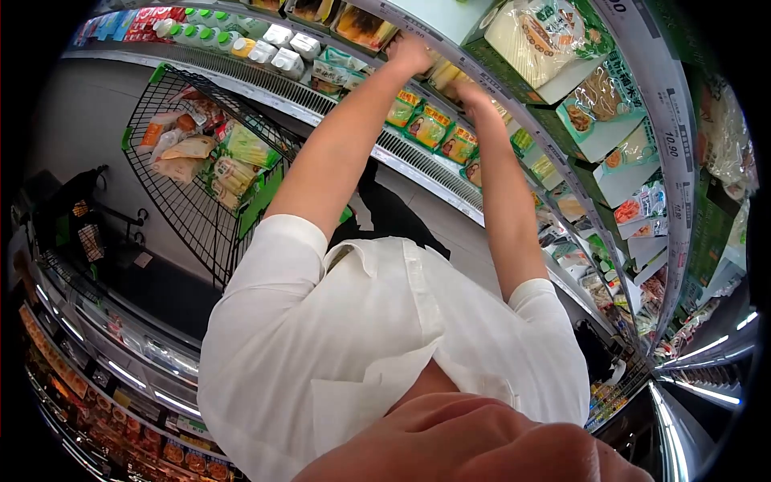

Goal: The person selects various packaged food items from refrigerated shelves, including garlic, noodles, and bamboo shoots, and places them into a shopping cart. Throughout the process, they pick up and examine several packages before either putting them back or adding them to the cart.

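Both arms reach forward into a refrigerated shop shelf. My left hand (409,55) is at the upper shelf, beside dark trays of yellow food (363,29); its fingers are partly hidden by the shelf edge. To its right, my right hand (474,95) reaches in near pale yellow packs (444,74), its fingertips hidden under the shelf edge. What either hand holds, if anything, cannot be made out. Below the hands, green and yellow packets (429,127) stand in a row on the lower shelf.
A black wire cart (181,218) with bagged food stands at the left. Bottles with green caps (207,37) and white cartons (287,63) line the shelf at upper left. Price-label rails (675,145) and packaged noodles (598,100) are at the right.
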Tool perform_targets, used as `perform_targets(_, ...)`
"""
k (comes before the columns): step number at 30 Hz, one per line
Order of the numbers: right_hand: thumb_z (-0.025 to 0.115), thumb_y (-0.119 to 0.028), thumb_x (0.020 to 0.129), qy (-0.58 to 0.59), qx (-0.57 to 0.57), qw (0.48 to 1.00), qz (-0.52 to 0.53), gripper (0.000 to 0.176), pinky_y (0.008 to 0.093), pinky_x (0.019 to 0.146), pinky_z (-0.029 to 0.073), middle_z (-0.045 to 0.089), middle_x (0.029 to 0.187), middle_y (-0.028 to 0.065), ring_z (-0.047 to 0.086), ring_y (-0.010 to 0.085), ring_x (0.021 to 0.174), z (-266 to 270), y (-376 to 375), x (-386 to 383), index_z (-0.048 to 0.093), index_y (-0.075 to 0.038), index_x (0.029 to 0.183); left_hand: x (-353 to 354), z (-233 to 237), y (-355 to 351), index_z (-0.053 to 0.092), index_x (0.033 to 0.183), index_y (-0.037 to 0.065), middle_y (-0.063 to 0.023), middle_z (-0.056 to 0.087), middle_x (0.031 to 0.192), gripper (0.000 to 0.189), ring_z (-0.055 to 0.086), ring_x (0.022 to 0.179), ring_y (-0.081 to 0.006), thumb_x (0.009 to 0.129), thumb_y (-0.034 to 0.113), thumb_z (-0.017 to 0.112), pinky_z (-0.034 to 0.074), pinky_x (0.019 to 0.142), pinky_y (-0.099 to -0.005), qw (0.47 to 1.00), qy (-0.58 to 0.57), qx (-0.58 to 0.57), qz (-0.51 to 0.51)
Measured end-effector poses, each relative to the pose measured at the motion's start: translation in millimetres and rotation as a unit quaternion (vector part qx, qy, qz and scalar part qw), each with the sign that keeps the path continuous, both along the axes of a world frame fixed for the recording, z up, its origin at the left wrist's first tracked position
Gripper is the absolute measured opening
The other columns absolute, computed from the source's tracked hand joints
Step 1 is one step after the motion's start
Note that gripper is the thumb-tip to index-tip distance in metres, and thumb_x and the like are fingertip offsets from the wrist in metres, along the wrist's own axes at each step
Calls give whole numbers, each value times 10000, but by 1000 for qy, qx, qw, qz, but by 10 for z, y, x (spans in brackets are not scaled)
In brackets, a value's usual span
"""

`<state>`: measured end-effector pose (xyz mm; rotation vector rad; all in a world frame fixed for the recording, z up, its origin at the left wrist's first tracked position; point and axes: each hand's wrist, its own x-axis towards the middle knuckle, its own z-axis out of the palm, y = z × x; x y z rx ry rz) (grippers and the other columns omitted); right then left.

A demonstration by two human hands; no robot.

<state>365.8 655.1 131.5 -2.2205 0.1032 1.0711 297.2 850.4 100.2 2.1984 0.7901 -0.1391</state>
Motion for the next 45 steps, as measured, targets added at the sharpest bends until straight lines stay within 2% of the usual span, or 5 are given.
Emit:
perform_targets(7,873,-335,865,-242,-12,969,-39,645,417,910,558,753,1162,246,740,323,1043,108,-115,-429,684,142,1256,2,110,18,680,1445,141,-290,582,1488,625,571,1384,-438,872,361,795,502,1115,-538,999,-28,-4,-31)
perform_targets(14,884,-350,862,-304,-4,952,41,620,419,920,566,770,1160,202,748,305,1034,285,-99,-452,712,102,1251,-207,358,-78,754,1301,79,-206,748,1273,503,720,1169,-419,902,383,746,589,999,-529,987,-137,36,70)
perform_targets(26,761,-294,1033,-154,206,961,-102,606,413,1106,493,628,1481,151,630,267,1307,894,-311,-570,560,30,1504,-737,962,103,787,1215,65,-186,800,1122,396,776,1037,-346,974,370,709,620,914,-454,991,-130,1,39)
perform_targets(32,678,-269,1097,91,331,928,-144,495,421,1046,567,670,1423,132,690,253,1254,1160,-823,-917,551,-12,1501,-2077,1300,57,753,1277,17,-39,789,1180,405,739,1011,-134,1101,370,661,572,921,-328,847,-177,-470,174)
perform_targets(45,733,-264,1048,309,308,900,15,613,405,1045,604,678,1406,131,717,237,1232,1185,55,-2403,485,-17,1551,-4382,1359,19,746,1246,-8,-46,796,1074,517,730,940,-99,1103,480,646,581,841,-283,842,-122,-436,293)
